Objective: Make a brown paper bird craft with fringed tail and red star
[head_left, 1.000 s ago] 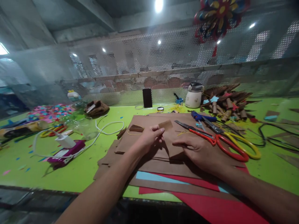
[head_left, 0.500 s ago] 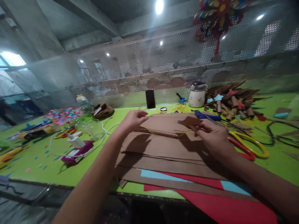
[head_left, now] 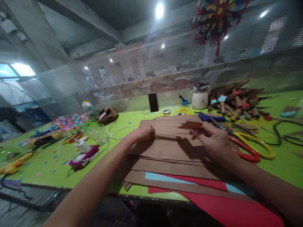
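My left hand (head_left: 145, 133) is closed at the left end of a small rolled cardboard tube (head_left: 167, 137). A thin yellow string runs from its curled fingers to the tube; the fingers partly hide that end. My right hand (head_left: 211, 136) pinches a small brown cardboard piece (head_left: 190, 125). Yellow string (head_left: 186, 135) stretches from the tube's right end to the right fingertips. Under both hands lies a stack of brown cardboard sheets (head_left: 163, 149).
A blue glue gun (head_left: 210, 117) and red-and-yellow-handled scissors (head_left: 251, 146) lie right of the stack. Behind stand a lidded jug (head_left: 200, 97) and a dark phone-like slab (head_left: 153, 102). Cardboard rolls with paper stars (head_left: 238, 102) are heaped right; a purple power strip (head_left: 84, 157) lies left.
My left hand has come down and closed at the tube's left end, where its fingers were raised and apart. My right hand still holds the cardboard piece. The view has shifted slightly.
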{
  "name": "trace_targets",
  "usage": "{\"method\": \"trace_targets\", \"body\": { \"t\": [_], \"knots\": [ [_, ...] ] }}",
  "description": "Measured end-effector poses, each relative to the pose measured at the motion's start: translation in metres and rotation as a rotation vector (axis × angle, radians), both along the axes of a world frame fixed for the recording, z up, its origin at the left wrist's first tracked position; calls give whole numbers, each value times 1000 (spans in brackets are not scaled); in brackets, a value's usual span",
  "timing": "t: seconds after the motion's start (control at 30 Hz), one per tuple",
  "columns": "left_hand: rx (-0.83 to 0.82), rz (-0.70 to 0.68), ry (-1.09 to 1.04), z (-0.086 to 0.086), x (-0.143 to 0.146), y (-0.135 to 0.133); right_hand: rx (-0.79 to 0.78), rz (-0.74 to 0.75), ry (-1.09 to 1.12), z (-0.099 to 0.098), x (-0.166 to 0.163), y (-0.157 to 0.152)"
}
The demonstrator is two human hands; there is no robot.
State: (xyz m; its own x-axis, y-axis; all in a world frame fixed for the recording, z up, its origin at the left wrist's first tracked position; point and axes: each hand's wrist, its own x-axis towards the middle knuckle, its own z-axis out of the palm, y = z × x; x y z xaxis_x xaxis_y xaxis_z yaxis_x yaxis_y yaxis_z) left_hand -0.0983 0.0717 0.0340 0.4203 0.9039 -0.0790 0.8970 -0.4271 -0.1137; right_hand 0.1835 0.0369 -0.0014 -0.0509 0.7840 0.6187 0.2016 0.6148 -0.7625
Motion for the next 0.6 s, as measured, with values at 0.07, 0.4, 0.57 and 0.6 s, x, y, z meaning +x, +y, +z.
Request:
{"method": "trace_targets", "body": {
  "t": [0.07, 0.4, 0.57, 0.6],
  "knots": [
    [7, -14, 46, -2, 1, 0, 30, 9, -25, -1, 0, 0],
    [-28, -46, 202, 9, 14, -4, -76, 193, -143, -6, -6, -8],
    [-46, -35, 255, 50, 23, -12, 105, 325, -387, 6, -10, -21],
    [-46, -42, 265, 58, 26, -14, 134, 353, -425, 5, -12, -21]
  ]
}}
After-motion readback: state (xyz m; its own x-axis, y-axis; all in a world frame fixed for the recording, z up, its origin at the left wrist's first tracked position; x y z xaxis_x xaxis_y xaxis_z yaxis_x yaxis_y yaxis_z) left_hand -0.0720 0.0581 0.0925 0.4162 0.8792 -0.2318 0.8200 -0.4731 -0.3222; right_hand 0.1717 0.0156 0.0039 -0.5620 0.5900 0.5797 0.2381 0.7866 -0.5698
